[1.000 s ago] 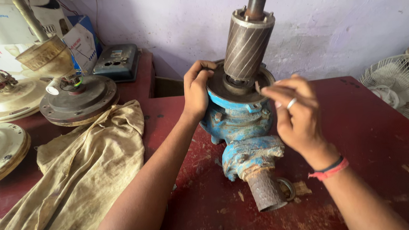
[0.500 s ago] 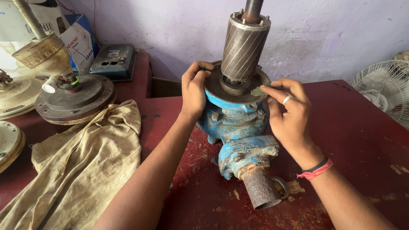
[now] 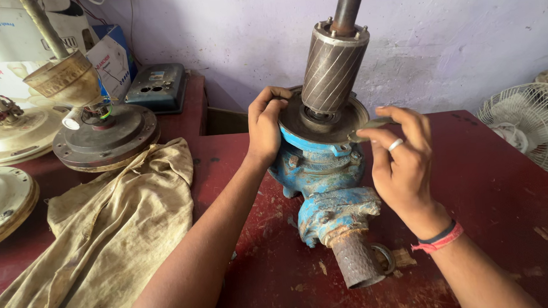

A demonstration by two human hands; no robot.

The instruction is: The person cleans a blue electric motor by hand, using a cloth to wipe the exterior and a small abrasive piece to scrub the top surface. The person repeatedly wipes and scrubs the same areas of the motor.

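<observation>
1. A rusty pipe stub (image 3: 358, 262) juts toward the camera from a chipped blue pump body (image 3: 326, 182) standing on the red table (image 3: 499, 210).
2. The left hand (image 3: 266, 126) and right hand (image 3: 401, 159) pinch opposite edges of the grey metal disc (image 3: 323, 122) on top of it.
3. A ribbed steel rotor (image 3: 332, 68) rises from the disc.
4. At the far left are a stained cloth (image 3: 113, 227) and blue-and-white cardboard boxes (image 3: 113, 56).

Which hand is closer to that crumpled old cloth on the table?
Left. The left hand grips the pump's disc edge on the side facing the cloth; the right hand is on the pump's far side.
</observation>
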